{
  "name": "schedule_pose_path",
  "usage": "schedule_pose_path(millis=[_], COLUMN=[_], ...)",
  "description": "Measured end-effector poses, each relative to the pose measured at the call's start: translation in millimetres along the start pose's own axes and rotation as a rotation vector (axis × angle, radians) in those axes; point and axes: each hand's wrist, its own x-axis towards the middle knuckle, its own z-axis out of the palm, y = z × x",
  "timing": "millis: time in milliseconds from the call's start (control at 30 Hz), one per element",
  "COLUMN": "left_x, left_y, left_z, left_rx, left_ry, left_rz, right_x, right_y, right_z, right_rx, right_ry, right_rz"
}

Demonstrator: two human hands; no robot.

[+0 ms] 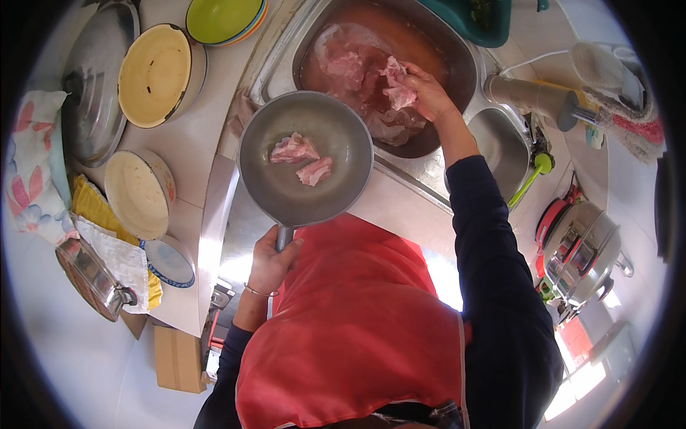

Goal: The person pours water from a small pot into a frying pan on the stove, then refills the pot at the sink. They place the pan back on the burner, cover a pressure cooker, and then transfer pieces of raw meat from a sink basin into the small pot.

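My left hand grips the short handle of a grey metal pan, held level in front of the sink's near edge. Two pieces of raw meat lie apart on the pan's bottom. Over the large sink basin, my right hand holds a raw meat chunk between thumb and fingers. Reddish water fills the basin below it. More raw meat and a clear plastic bag lie in that water, partly hidden by the pan and my right hand.
Enamel basins, a green bowl and a large metal lid are on the left. A teal container stands behind the sink. To the right are a small sink basin, a green-handled brush and a lidded pot.
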Motion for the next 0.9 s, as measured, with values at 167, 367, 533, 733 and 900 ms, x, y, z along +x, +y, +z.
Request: schedule_pose_path(millis=[167,367,533,733,900], left_x=[0,0,-1,-2,-1], left_y=[-2,-3,-3,-3,-7], left_z=[0,1,2,4,4], left_rx=[-0.005,0.004,0.009,-0.014,-0.028], left_ry=[-0.005,0.011,0.009,0.015,0.013], left_rz=[0.003,-0.002,0.005,0.011,0.019], right_x=[5,15,9,-1,12], right_y=[19,21,-4,-31,-23], right_z=[-3,21,30,40,9], right_rx=[0.498,0.472,0.179,-0.030,-0.019], right_ry=[-0.006,0.319,0.300,0.322,0.271], right_rz=[-0.055,0.000,-0.117,-0.131,-0.123])
